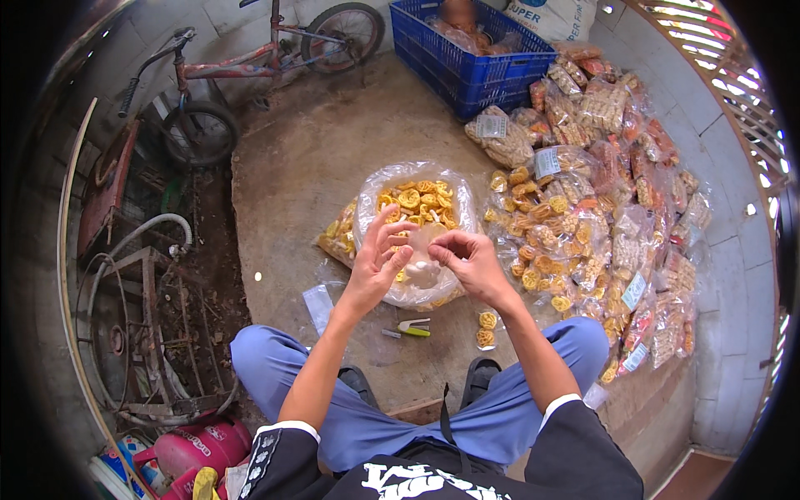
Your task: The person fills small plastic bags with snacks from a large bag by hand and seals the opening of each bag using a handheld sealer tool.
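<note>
A large clear plastic bag [367, 196], its mouth spread wide, stands before me with yellow ring-shaped snacks [417, 198] inside. Above it, my right hand [469, 260] pinches the edge of a small clear plastic bag [423, 243], thumb against forefinger. My left hand [377, 265] is at the small bag's left side with its fingers curved and apart; I see nothing gripped in it. A lime-green stapler [414, 327] lies on the floor just below the large bag. To its right is a small packet of round snacks [486, 331].
Packed snack bags [583, 200] are heaped along the right wall. A blue crate [471, 62] stands at the back, beside a white sack [554, 18]. At left are a bicycle [250, 71], a metal frame [158, 333] and a pink gas cylinder [200, 446]. Flat plastic bags [318, 307] lie near my left knee.
</note>
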Motion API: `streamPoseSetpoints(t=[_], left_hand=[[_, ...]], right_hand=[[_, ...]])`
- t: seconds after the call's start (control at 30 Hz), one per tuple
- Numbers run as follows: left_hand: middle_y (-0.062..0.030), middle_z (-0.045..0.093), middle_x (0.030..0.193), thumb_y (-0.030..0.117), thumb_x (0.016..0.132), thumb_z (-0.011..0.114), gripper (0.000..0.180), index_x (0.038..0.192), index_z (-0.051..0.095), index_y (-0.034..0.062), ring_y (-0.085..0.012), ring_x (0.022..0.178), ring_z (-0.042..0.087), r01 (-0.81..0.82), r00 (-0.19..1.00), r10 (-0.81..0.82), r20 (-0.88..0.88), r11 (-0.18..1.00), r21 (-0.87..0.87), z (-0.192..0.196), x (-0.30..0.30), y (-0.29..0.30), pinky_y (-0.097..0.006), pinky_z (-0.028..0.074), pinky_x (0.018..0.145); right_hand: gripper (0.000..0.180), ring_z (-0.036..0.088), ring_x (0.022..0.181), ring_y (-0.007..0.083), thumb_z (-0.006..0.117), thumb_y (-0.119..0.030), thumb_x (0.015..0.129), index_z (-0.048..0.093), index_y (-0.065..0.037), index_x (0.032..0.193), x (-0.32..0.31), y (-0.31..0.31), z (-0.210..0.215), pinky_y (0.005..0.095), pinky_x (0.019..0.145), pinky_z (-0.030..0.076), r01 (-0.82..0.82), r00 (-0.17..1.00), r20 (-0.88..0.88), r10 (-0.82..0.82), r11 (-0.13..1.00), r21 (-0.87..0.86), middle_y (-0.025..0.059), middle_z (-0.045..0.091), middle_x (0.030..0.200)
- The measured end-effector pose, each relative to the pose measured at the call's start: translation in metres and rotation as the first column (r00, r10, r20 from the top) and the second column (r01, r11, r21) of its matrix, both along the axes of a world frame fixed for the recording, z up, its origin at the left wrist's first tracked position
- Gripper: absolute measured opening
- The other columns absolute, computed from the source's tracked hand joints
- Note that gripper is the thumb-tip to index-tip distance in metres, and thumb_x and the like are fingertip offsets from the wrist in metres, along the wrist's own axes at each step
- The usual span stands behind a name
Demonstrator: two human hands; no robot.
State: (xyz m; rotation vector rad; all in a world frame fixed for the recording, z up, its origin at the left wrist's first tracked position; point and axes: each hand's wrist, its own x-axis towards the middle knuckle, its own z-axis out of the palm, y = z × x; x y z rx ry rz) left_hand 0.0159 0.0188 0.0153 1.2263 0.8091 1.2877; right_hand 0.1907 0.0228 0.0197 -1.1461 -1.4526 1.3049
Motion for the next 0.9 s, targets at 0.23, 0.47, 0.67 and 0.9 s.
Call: streamPoseSetpoints(t=[0.23,0.47,0.67,0.9], left_hand=[[-0.0003,0.062,0.092,0.02,0.087,0.062,0.026,0.106,0.06,0.0028,-0.0044,0.081,0.056,0.22,0.966,-0.244,-0.082,0.947,-0.233,-0.02,-0.003,-0.003,-0.019,0.045,0.071],[-0.0015,0.063,0.089,0.013,0.087,0.059,0.014,0.095,0.06,0.0016,-0.0058,0.083,0.058,0.201,0.971,-0.226,-0.081,0.951,-0.236,-0.013,0.006,-0.005,-0.02,0.046,0.07],[-0.0005,0.063,0.081,0.015,0.085,0.063,0.015,0.09,0.059,0.0013,-0.0063,0.075,0.059,0.225,0.935,-0.276,-0.223,0.947,-0.227,-0.012,0.005,-0.001,-0.021,0.047,0.063],[-0.0052,0.063,0.071,0.019,0.079,0.07,0.026,0.091,0.059,-0.0014,-0.0115,0.068,0.06,0.017,0.908,-0.039,-0.417,0.998,-0.056,0.007,0.015,-0.012,-0.026,0.048,0.059]], right_hand=[[0.008,0.057,0.066,0.0055,0.064,-0.009,0.083,0.064,-0.001,0.085,-0.008,-0.002,0.007,0.0206,0.059,0.045,0.077,0.993,-0.089,-0.071,0.995,0.07,0.0019,0.064,0.075],[0.009,0.05,0.061,0.0025,0.066,-0.01,0.083,0.063,-0.002,0.081,-0.01,-0.002,0.003,0.0192,0.053,0.04,0.216,0.967,-0.154,-0.201,0.973,0.084,-0.0024,0.06,0.068],[0.013,0.047,0.058,0.0016,0.067,-0.013,0.083,0.062,-0.002,0.078,-0.011,-0.006,0.004,0.0187,0.051,0.037,0.272,0.952,-0.158,-0.26,0.961,0.057,-0.0031,0.058,0.066],[0.016,0.045,0.052,0.0024,0.068,-0.016,0.082,0.061,-0.003,0.075,-0.008,-0.004,0.008,0.0201,0.048,0.034,0.217,0.971,0.033,-0.238,0.926,0.308,-0.0026,0.054,0.058]])
